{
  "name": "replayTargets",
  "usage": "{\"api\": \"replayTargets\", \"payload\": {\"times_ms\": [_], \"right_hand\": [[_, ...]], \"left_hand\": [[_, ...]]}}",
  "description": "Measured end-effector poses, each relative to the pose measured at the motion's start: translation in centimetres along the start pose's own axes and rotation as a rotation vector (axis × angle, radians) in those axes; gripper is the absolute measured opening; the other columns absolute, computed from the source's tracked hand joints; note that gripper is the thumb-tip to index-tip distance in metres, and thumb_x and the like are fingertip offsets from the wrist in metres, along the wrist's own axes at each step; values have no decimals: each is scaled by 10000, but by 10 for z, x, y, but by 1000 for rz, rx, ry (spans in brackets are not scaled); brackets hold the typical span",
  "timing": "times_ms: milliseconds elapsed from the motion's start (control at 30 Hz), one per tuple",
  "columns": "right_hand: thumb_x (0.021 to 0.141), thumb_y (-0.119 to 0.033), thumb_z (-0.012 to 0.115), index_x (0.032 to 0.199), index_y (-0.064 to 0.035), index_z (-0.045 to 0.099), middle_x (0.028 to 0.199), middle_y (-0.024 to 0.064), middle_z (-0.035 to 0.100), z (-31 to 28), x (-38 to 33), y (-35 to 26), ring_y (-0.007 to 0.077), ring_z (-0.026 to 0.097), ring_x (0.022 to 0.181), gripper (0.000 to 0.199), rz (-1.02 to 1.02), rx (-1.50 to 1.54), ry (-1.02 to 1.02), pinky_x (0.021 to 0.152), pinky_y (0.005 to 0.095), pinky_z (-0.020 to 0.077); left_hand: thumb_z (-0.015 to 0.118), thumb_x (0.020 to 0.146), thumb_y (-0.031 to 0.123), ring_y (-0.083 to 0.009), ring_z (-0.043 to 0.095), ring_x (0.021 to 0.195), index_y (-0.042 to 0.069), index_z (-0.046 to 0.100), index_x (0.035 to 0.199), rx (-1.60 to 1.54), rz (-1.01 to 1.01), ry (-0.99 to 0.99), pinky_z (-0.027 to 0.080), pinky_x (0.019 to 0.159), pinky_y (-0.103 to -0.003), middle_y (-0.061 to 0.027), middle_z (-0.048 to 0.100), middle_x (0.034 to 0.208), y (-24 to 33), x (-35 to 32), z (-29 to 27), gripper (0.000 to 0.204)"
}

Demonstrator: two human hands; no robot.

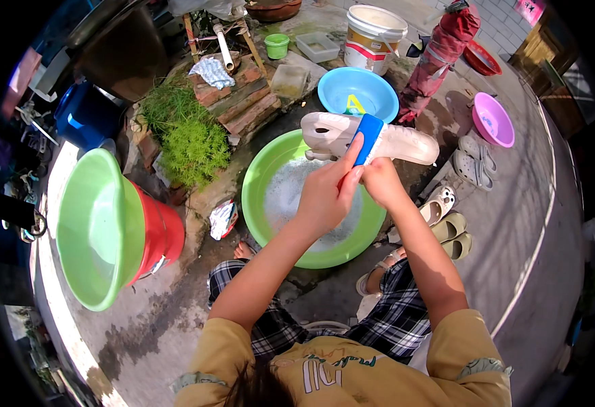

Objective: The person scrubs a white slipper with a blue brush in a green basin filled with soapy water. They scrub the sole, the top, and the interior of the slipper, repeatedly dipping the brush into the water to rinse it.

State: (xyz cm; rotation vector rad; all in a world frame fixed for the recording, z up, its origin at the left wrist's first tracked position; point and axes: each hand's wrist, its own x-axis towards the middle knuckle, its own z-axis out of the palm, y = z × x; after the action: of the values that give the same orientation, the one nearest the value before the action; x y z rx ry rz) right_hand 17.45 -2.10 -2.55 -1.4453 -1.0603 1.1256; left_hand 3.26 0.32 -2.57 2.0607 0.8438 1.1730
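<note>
Above a lime-green basin (255, 220) of sudsy water, my left hand (327, 191) is closed on a blue scrub brush (368, 134) with pale bristles. The brush lies across the side of an off-white clog (414, 144), which is held sideways in the air. My right hand (381, 180) is curled into a fist at the clog's near edge and grips it; the fingertips are hidden. One end of the clog shows a dark oval opening.
Left stands a red bucket (157, 234) with a tilted green basin (120, 271) against it. Beyond the clog are a blue basin (328, 85) and a white paint bucket (362, 51). Grey clogs (472, 169), olive clogs (450, 227) and a purple basin (508, 132) sit at right.
</note>
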Motion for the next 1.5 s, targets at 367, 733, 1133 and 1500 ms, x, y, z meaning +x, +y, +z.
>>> {"api": "replayTargets", "payload": {"times_ms": [367,733,1133,1500], "right_hand": [[819,-176,623,1033,15,587,984,40,605,-6,6,17,117,546,905,289,-58,48,119,789,256,419],[845,-257,596,1196,-25,512,1171,84,559,-3,6,20,220,482,1117,429,-293,-227,162,982,313,314],[860,-40,508,1151,25,493,1137,113,551,-2,6,11,204,542,1042,298,-166,762,-59,884,329,448],[888,-83,508,1209,22,435,1156,118,542,7,2,7,201,538,1056,345,-123,763,109,891,335,441]], "left_hand": [[545,854,134,-239,507,513,136,408,1323,36,-13,56,390,485,-346,-107,489,572,-1,8,0,488],[507,876,93,-119,402,517,108,416,1318,-12,-10,63,363,524,-240,-68,460,603,4,1,-6,452],[506,874,119,-243,530,535,112,373,1338,151,154,9,402,506,-342,-134,540,618,-8,-10,13,482],[487,889,116,-152,444,488,99,393,1325,127,107,102,369,476,-275,-103,482,578,-12,-1,16,447]]}}
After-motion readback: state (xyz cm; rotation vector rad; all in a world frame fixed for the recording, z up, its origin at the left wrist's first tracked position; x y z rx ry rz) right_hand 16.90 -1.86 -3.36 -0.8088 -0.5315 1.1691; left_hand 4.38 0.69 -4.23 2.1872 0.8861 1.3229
